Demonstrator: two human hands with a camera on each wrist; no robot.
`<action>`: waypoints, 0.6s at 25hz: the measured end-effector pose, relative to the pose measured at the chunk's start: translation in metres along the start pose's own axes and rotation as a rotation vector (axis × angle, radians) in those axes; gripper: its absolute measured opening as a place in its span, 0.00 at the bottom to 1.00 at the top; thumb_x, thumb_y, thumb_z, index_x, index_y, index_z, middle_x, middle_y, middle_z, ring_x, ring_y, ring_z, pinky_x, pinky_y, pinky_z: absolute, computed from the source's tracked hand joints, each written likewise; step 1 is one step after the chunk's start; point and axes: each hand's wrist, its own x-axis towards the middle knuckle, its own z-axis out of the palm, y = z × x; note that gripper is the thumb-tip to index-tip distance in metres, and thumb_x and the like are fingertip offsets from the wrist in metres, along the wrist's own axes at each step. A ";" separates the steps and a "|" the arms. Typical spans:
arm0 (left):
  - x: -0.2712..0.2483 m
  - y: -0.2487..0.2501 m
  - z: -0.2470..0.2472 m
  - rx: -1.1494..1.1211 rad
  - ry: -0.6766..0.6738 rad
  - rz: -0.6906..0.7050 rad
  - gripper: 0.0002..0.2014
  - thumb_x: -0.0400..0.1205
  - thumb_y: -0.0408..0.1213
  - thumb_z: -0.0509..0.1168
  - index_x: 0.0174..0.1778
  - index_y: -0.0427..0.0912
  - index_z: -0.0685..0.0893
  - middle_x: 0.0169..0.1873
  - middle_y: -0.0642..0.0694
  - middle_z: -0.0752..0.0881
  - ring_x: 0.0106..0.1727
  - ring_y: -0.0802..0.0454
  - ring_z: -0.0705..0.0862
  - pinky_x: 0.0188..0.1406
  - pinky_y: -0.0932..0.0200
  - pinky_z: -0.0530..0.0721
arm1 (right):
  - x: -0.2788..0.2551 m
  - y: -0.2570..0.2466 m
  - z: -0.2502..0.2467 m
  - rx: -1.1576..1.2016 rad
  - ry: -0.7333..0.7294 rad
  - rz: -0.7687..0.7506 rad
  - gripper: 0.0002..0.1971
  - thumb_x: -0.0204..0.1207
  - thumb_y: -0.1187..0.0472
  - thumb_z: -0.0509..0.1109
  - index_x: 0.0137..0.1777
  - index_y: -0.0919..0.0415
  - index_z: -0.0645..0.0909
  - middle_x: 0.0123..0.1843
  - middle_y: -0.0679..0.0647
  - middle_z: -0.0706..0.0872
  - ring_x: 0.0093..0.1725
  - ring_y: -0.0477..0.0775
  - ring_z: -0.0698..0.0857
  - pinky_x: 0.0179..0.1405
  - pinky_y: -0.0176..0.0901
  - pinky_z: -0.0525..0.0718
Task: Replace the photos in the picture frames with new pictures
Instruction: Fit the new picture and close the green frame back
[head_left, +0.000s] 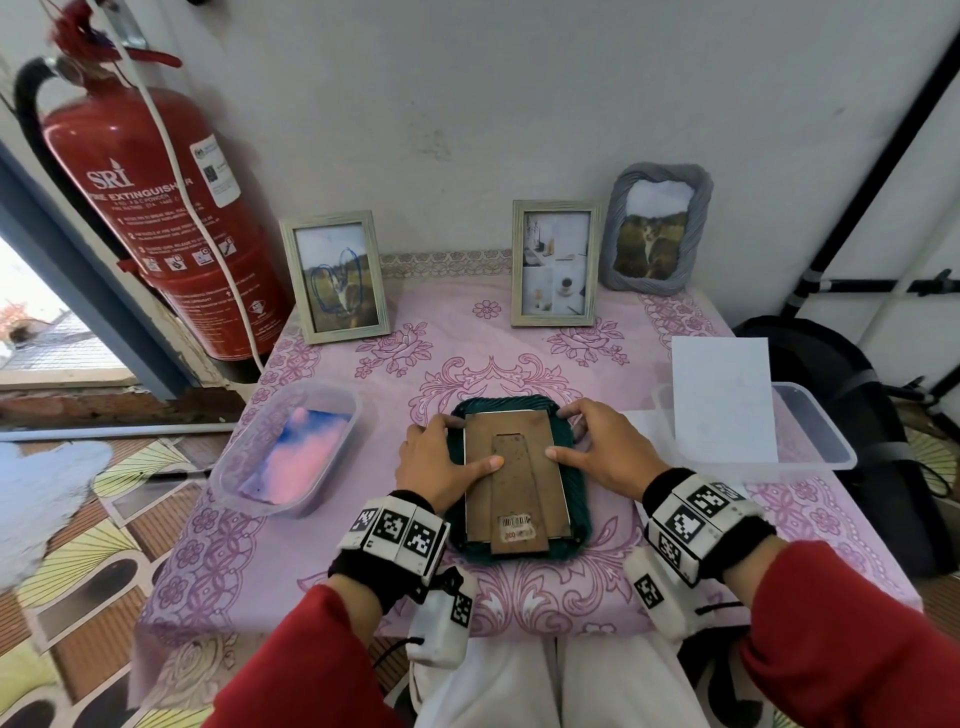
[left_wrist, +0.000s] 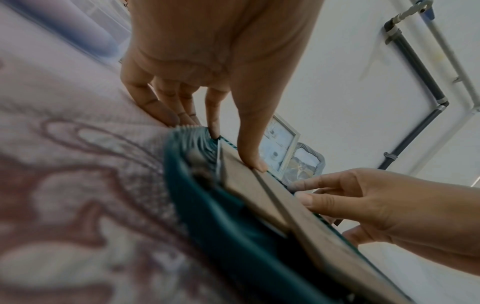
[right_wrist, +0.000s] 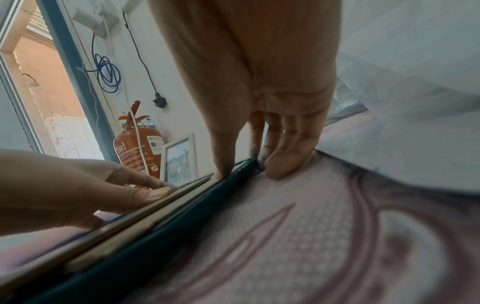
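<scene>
Currently the green frame (head_left: 519, 478) lies face-down at table (head_left: 363, 561) centre, 6 o'clock of the standing frames. Its backing board (head_left: 514, 467) is pressed by both thumbs, left hand (head_left: 436, 467) and right hand (head_left: 602, 452) gripping the edges. Pressure should be kept even, likely while tabs are worked.

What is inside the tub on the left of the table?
The left tub holds a print in pink and blue, lying tilted against its wall. Whether more prints lie beneath it cannot be seen; the top one covers them.
</scene>
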 end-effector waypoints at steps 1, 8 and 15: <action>0.000 0.000 0.001 0.002 0.003 -0.006 0.36 0.67 0.53 0.77 0.67 0.46 0.72 0.63 0.41 0.72 0.65 0.43 0.75 0.67 0.44 0.76 | 0.000 0.000 0.001 -0.009 -0.003 -0.001 0.26 0.71 0.52 0.76 0.66 0.59 0.74 0.49 0.51 0.75 0.48 0.50 0.76 0.51 0.46 0.77; 0.000 0.000 0.000 -0.014 -0.010 -0.013 0.39 0.67 0.53 0.77 0.72 0.47 0.69 0.64 0.40 0.71 0.66 0.42 0.75 0.69 0.43 0.75 | 0.001 0.001 -0.001 0.039 -0.035 -0.021 0.24 0.72 0.54 0.75 0.66 0.58 0.76 0.49 0.54 0.76 0.49 0.52 0.77 0.52 0.44 0.76; -0.001 0.001 0.000 -0.004 -0.018 -0.006 0.37 0.68 0.53 0.76 0.71 0.48 0.70 0.63 0.41 0.71 0.66 0.42 0.75 0.69 0.43 0.74 | 0.002 0.002 0.000 0.010 -0.072 -0.012 0.26 0.74 0.53 0.73 0.70 0.58 0.70 0.53 0.52 0.72 0.49 0.49 0.74 0.55 0.44 0.76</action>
